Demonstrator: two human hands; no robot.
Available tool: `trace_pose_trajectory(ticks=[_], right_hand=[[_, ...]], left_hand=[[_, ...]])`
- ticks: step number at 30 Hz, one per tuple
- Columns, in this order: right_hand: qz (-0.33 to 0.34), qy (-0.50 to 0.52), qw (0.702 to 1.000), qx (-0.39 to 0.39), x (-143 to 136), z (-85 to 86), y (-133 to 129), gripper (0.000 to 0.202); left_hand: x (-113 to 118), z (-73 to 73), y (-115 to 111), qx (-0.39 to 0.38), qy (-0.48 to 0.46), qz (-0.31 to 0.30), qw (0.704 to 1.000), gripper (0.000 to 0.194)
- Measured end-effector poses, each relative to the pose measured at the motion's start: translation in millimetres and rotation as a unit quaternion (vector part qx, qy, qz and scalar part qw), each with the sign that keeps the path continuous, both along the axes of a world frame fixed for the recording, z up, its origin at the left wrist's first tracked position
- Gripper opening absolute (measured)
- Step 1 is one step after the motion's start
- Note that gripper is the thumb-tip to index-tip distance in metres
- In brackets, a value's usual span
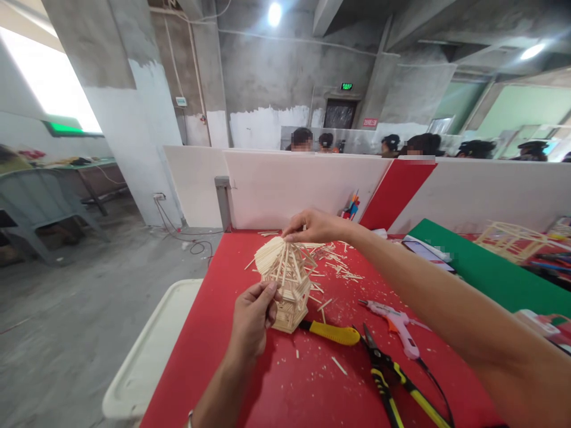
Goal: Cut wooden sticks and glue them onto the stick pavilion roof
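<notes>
A: Where does the stick model (289, 288) stand?
B: On the red tabletop (267, 395), upright, with a tapering roof. The roof's left face is filled with sticks set side by side; toward the right, separate rafters show.

A: How are the hands placed?
B: The left hand (252, 315) grips the model's near left side between thumb and bent fingers. The right hand (314, 226) reaches to the model's peak, thumb and fingertips drawn narrow; whether they pinch a stick cannot be told.

A: What surrounds the model?
B: Loose sticks (348, 273) lie scattered behind and to its right. A yellow-handled tool (334, 333) lies just beside its base, on the right; farther right are black-and-yellow shears (381, 362) and a pink glue gun (397, 324).
</notes>
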State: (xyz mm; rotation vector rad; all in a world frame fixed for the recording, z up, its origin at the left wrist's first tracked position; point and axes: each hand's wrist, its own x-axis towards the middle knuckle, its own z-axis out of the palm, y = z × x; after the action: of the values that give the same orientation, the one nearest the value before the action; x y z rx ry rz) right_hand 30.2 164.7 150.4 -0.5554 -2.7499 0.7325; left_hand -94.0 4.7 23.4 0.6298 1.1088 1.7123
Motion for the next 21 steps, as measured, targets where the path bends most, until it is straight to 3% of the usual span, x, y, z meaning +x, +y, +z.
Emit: trace_pose_trajectory(ticks=[21], right_hand=[[0.018, 0.049, 0.996, 0.070, 1, -10.6, 8, 0.022]], left_hand=[[3, 1.8, 2, -0.005, 0.018, -0.017, 1.000, 0.032]])
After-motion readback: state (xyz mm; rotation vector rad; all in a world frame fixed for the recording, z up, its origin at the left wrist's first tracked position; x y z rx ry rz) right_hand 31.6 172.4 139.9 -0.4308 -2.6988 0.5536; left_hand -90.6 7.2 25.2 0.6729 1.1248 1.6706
